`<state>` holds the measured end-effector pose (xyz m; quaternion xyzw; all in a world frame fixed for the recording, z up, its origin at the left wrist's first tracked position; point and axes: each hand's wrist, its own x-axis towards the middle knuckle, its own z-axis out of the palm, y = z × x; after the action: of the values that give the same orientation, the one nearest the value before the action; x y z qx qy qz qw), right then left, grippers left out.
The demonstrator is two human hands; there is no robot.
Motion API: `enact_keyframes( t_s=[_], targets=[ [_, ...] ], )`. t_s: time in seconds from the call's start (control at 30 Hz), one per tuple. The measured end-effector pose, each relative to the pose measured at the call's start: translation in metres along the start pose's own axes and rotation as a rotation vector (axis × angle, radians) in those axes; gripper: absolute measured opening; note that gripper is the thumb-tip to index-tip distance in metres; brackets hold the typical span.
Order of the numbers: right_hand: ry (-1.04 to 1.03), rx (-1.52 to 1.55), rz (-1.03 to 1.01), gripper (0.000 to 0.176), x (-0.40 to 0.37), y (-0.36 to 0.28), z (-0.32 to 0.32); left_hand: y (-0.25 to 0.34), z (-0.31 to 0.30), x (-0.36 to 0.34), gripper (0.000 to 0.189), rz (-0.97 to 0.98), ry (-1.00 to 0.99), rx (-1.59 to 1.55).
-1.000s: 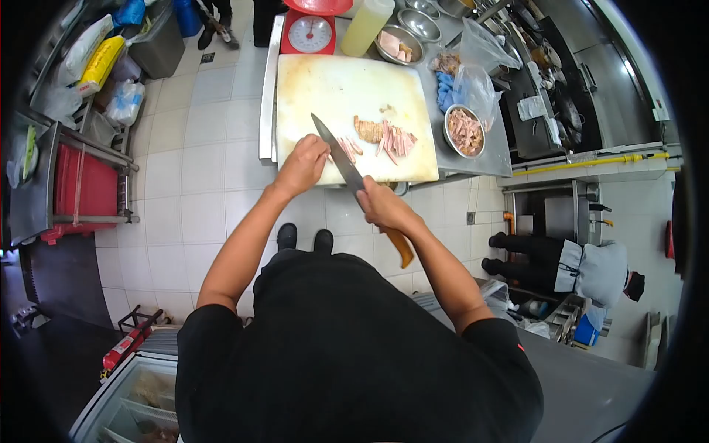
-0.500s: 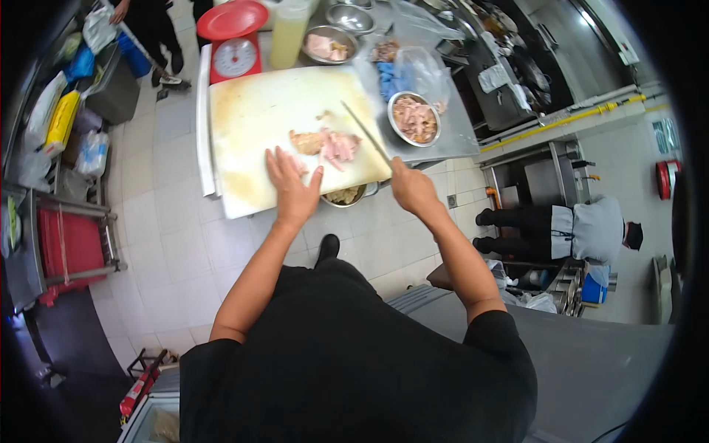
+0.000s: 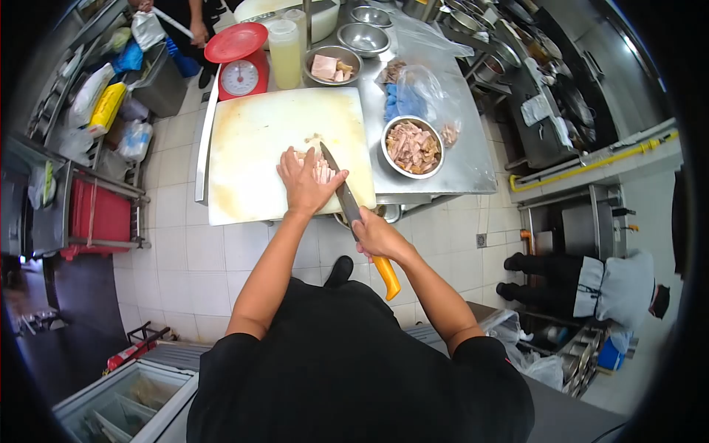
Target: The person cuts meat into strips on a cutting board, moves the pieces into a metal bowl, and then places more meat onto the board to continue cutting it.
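On the white cutting board (image 3: 258, 140), my left hand (image 3: 303, 184) lies with bent fingers over a pile of pale pink meat strips (image 3: 323, 173), holding them down. Its fingers hide part of the pile. My right hand (image 3: 375, 232) is closed around a knife (image 3: 350, 203) where blade and yellow handle meet; the handle sticks out below the fist. The blade slants up to the left, right beside the strips and close to my left thumb. A few small scraps (image 3: 313, 139) lie just beyond the knife tip.
Right of the board is a steel bowl of cut meat (image 3: 413, 149). Behind stand a red scale (image 3: 238, 70), a jug of yellowish liquid (image 3: 286, 55) and a bowl with larger meat pieces (image 3: 332, 66). One person (image 3: 617, 288) stands at right, another person's hand (image 3: 198, 32) shows at upper left.
My left hand has moved onto the meat strips, which are now gathered under it. My right hand has come inward, bringing the knife alongside them, and its handle now shows. The view has shifted.
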<state>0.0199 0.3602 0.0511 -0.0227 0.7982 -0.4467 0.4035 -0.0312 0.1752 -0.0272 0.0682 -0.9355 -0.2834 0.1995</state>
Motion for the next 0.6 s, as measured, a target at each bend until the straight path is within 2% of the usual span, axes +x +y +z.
enact_keyframes(
  t_s=[0.03, 0.1, 0.17, 0.2, 0.23, 0.3, 0.33, 0.4, 0.53, 0.6],
  targets=[
    [-0.016, 0.002, -0.01, 0.021, 0.002, 0.005, 0.0, 0.006, -0.001, -0.002, 0.082, -0.021, -0.001, 0.089],
    [-0.093, 0.195, 0.029, 0.021, 0.006, 0.009, -0.001, 0.008, 0.002, -0.004, 0.077, -0.025, 0.032, 0.112],
    [-0.127, 0.214, 0.025, 0.026, 0.01, 0.013, 0.0, 0.006, 0.008, -0.005, 0.07, -0.024, 0.077, 0.06],
    [-0.151, 0.231, -0.02, 0.028, 0.012, 0.016, 0.001, 0.002, 0.009, -0.004, 0.059, -0.014, 0.071, -0.051],
    [-0.175, 0.247, -0.064, 0.029, 0.015, 0.018, 0.003, -0.001, 0.01, -0.002, 0.059, -0.012, 0.074, -0.048],
    [-0.187, 0.271, -0.058, 0.032, 0.02, 0.019, 0.006, -0.005, 0.012, -0.003, 0.046, 0.003, 0.158, -0.162],
    [-0.224, 0.254, -0.071, 0.03, 0.021, 0.018, 0.005, -0.005, 0.013, -0.004, 0.046, -0.006, 0.158, -0.155],
    [-0.279, 0.234, -0.085, 0.029, 0.027, 0.017, 0.006, -0.007, 0.015, -0.005, 0.042, -0.033, 0.288, -0.183],
    [-0.343, 0.237, -0.071, 0.026, 0.038, 0.015, 0.014, -0.009, 0.01, -0.007, 0.039, -0.147, 0.332, -0.189],
    [-0.335, 0.235, -0.064, 0.027, 0.04, 0.008, 0.017, -0.01, 0.003, -0.005, 0.036, -0.231, 0.387, -0.369]
  ],
)
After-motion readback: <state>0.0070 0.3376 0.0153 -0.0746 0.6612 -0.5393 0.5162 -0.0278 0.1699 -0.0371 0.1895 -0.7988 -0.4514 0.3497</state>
